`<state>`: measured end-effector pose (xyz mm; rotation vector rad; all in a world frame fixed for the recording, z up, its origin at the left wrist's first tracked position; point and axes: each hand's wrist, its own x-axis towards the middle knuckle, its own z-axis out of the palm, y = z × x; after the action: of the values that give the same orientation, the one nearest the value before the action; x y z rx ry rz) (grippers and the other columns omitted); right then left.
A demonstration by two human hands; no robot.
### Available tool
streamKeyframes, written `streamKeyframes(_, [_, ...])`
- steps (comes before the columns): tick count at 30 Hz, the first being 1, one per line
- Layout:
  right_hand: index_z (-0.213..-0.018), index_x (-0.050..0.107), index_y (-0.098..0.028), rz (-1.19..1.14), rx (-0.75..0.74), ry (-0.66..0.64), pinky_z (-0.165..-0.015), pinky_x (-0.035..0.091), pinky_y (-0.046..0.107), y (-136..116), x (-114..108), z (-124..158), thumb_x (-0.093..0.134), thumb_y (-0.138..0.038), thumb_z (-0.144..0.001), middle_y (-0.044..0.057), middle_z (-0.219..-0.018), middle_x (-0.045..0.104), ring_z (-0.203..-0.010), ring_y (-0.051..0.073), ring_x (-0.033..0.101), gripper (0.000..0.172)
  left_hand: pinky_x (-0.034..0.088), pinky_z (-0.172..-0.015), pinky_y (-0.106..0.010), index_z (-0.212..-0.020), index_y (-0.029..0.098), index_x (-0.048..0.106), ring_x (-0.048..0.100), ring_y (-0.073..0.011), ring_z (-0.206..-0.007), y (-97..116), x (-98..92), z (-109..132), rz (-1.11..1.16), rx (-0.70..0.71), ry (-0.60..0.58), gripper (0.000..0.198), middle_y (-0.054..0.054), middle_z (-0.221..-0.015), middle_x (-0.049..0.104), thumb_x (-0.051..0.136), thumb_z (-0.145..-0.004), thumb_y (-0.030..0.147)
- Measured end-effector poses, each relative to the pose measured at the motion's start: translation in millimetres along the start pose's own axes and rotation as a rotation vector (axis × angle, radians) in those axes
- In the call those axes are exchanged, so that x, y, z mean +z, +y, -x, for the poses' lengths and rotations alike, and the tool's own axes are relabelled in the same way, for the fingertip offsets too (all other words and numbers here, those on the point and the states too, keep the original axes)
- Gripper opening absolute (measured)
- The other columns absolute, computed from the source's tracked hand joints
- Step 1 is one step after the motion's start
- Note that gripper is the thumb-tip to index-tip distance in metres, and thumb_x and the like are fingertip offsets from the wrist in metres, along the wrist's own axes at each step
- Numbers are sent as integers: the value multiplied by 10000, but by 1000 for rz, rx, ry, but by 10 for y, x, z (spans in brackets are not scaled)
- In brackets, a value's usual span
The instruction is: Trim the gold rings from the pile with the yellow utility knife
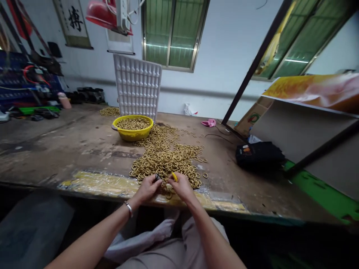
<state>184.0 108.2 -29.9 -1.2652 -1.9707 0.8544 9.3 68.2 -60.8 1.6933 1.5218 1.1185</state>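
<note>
A big heap of small brass rings lies on the worn workbench. Both my hands rest at the heap's near edge, close together. My left hand is closed in a pinch on a small dark thing that I cannot make out. A small yellow-handled tool sticks up from the closed fingers of my right hand. A silver bracelet circles my left wrist. Rings lie under and between the fingertips.
A yellow bowl full of rings stands behind the heap, with a white moulded tray upright behind it. A black bag and leaning boards lie to the right. Clear plastic film covers the bench's front edge.
</note>
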Motion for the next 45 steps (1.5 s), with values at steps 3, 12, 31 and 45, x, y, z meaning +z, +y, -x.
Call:
streamKeyframes(3, [-687, 612, -185, -50, 1, 11, -650, 377, 239, 70, 48, 10, 553, -223, -764, 6, -667, 611, -656, 151, 534, 104, 390, -596, -232, -704, 146, 600, 480, -127, -618, 27, -10, 10, 66, -14, -25, 270, 19, -633, 557, 513, -850, 356])
streamKeyframes(12, [-739, 608, -185, -203, -17, -84, -591, 380, 221, 217, 107, 9, 539, -333, -792, -14, -649, 570, -610, 135, 488, 171, 446, -624, -229, -739, 138, 657, 556, -140, -649, 70, -14, 29, 225, -60, -128, 126, 1, -673, 632, 604, -759, 251])
streamKeyframes(31, [-703, 626, -166, -416, 174, -188, -507, 340, 192, -89, 168, -292, 585, -249, -725, -39, -575, 515, -533, 91, 420, 96, 487, -759, -274, -989, 149, 650, 610, -183, -825, -135, -20, -45, 457, -149, -57, 234, -59, -917, 694, 597, -818, 300])
streamKeyframes(45, [-727, 563, -183, -586, 325, -254, -449, 271, 191, 13, 131, -178, 584, -279, -747, -81, -502, 407, -447, 70, 344, 100, 461, -741, -257, -848, 153, 677, 582, -170, -785, -85, -89, -123, 528, -274, -149, 149, -30, -821, 672, 706, -713, 211])
